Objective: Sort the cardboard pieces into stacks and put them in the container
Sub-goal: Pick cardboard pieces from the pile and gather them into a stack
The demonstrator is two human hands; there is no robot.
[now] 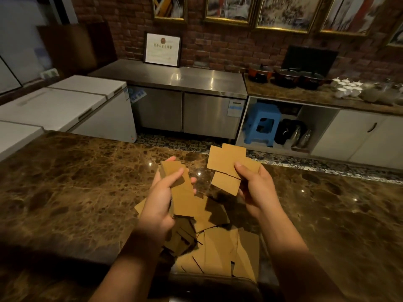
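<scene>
Left hand (162, 194) closed around a stack of cardboard pieces (177, 186), thumb across the front face, fingertips showing at the far edge. The stack is held above the tabletop (65, 182), tilted slightly.

Right hand (254, 186) pinches a few loose pieces (226, 162), thumb on the near face; they are fanned and overlapping, not squared up, and held clear of the surface.

Unsorted pile (218, 243) lies on the tabletop below and between both hands, pieces overlapping at mixed angles. A dark curved rim (216, 280) sits at the near edge of the pile; cannot tell what it is.
</scene>
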